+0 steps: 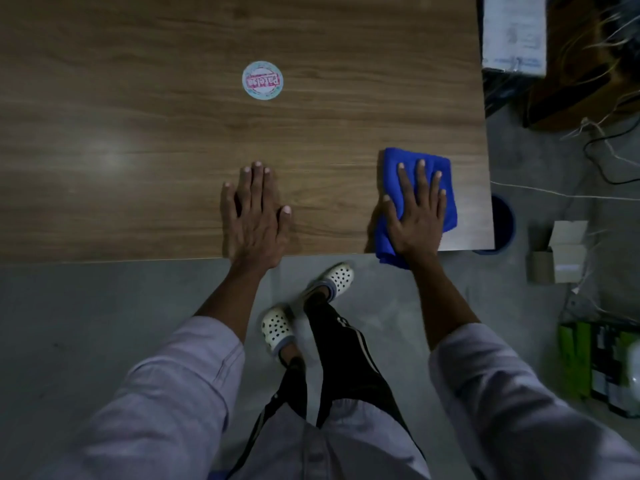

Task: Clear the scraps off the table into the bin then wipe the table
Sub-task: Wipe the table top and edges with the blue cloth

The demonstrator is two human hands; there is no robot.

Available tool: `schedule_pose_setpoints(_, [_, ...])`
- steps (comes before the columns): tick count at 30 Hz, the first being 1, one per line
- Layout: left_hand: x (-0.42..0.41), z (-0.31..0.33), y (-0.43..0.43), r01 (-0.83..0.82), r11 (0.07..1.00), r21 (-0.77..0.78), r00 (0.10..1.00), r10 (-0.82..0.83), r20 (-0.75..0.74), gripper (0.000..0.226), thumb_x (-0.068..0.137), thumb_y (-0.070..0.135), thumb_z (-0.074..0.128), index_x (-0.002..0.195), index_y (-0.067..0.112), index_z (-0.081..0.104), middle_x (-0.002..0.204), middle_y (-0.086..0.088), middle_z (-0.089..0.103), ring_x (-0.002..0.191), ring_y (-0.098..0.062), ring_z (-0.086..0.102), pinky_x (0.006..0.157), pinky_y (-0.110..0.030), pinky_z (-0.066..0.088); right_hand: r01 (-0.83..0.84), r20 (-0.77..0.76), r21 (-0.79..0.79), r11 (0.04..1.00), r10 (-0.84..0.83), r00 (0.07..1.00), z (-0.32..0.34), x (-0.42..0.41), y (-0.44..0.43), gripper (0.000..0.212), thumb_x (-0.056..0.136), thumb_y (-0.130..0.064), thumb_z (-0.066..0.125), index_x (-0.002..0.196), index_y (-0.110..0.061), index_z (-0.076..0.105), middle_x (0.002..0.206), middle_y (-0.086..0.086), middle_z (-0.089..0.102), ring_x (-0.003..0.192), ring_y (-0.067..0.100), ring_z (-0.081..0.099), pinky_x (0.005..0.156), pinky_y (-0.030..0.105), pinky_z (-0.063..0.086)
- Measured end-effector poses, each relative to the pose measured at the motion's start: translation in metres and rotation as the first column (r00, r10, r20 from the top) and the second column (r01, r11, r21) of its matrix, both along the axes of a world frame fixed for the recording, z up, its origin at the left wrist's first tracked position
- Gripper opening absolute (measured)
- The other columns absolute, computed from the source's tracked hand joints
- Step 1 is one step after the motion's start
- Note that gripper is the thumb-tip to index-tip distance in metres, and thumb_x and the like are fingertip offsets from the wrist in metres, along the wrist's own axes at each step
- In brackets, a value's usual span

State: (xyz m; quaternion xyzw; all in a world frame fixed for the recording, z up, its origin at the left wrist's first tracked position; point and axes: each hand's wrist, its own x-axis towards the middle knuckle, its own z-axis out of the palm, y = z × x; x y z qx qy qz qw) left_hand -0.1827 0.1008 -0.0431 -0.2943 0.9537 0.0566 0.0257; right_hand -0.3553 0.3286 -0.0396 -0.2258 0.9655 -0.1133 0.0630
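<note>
A folded blue cloth (440,168) lies near the front right corner of the wooden table (138,133), its near end hanging over the edge. My right hand (417,216) presses flat on the cloth with fingers spread. My left hand (254,216) rests flat on the bare wood near the front edge, fingers straight and holding nothing. A round white sticker with pink print (262,80) sits on the table beyond my left hand. Part of a dark blue bin (504,223) shows on the floor just past the table's right edge.
Cardboard boxes (564,258) and loose cables (602,157) lie on the grey floor to the right. Green and dark cartons (595,365) stand at the far right. A box (512,32) sits beyond the table's right corner. My feet in white clogs (277,327) stand below the table edge.
</note>
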Motion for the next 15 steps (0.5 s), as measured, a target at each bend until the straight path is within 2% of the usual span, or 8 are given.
schedule_pose_setpoints(2, [0.002, -0.001, -0.001, -0.002, 1.0, -0.009, 1.0, 0.002, 0.009, 0.066, 0.105, 0.042, 0.025, 0.16, 0.008, 0.014, 0.169, -0.012, 0.01, 0.157, -0.025, 0.005, 0.124, -0.055, 0.008, 0.15, 0.002, 0.027, 0.988, -0.151, 0.989, -0.003, 0.008, -0.028, 0.066, 0.104, -0.057, 0.026, 0.163, -0.032, 0.013, 0.172, 0.001, 0.003, 0.158, 0.033, -0.003, 0.126, 0.057, 0.006])
schedule_pose_setpoints(3, [0.002, -0.001, -0.001, -0.002, 1.0, -0.019, 1.0, 0.002, 0.01, 0.066, 0.105, 0.042, 0.025, 0.16, 0.007, 0.013, 0.169, -0.012, 0.01, 0.157, -0.025, 0.005, 0.124, -0.055, 0.009, 0.16, 0.006, 0.025, 0.987, -0.16, 0.987, -0.003, 0.013, -0.045, 0.067, 0.103, -0.057, 0.026, 0.163, -0.031, 0.013, 0.172, 0.003, 0.003, 0.158, 0.035, -0.003, 0.125, 0.058, 0.005])
schedule_pose_setpoints(7, [0.0, -0.001, 0.002, -0.004, 0.999, -0.033, 1.0, 0.005, 0.03, 0.068, 0.103, 0.04, 0.02, 0.161, 0.006, 0.009, 0.17, -0.013, 0.005, 0.157, -0.026, 0.001, 0.124, -0.056, 0.009, -0.104, -0.032, -0.032, 0.994, 0.103, 0.994, 0.0, 0.041, -0.121, 0.065, 0.103, -0.053, 0.034, 0.162, -0.03, 0.022, 0.171, 0.005, 0.011, 0.157, 0.04, 0.002, 0.126, 0.057, 0.006])
schedule_pose_setpoints(10, [0.004, -0.003, 0.001, 0.06, 0.99, -0.127, 0.988, -0.041, 0.147, 0.074, 0.099, 0.039, 0.017, 0.16, 0.003, -0.004, 0.169, -0.015, -0.009, 0.156, -0.03, -0.009, 0.124, -0.057, 0.009, -0.256, -0.039, -0.091, 0.962, 0.253, 0.967, -0.002, 0.064, -0.165, 0.063, 0.102, -0.05, 0.04, 0.161, -0.029, 0.029, 0.17, 0.003, 0.018, 0.157, 0.037, 0.005, 0.126, 0.054, 0.008])
schedule_pose_setpoints(13, [0.003, -0.003, 0.0, 0.038, 0.994, -0.098, 0.995, -0.028, 0.096, 0.069, 0.103, 0.038, 0.021, 0.16, 0.004, 0.0, 0.17, -0.013, -0.004, 0.157, -0.027, -0.006, 0.124, -0.056, 0.009, -0.348, -0.044, -0.144, 0.926, 0.346, 0.937, -0.005, 0.06, -0.143, 0.061, 0.104, -0.048, 0.042, 0.16, -0.028, 0.031, 0.17, 0.002, 0.02, 0.158, 0.033, 0.007, 0.126, 0.051, 0.01])
schedule_pose_setpoints(15, [-0.001, -0.001, 0.003, 0.004, 1.0, -0.018, 1.0, -0.004, 0.016, 0.067, 0.105, 0.04, 0.022, 0.161, 0.007, 0.008, 0.17, -0.012, 0.007, 0.157, -0.024, 0.002, 0.125, -0.055, 0.008, -0.323, -0.026, -0.14, 0.936, 0.322, 0.946, -0.007, 0.051, -0.1, 0.06, 0.106, -0.048, 0.038, 0.161, -0.03, 0.025, 0.171, 0.0, 0.014, 0.158, 0.031, 0.002, 0.127, 0.051, 0.007])
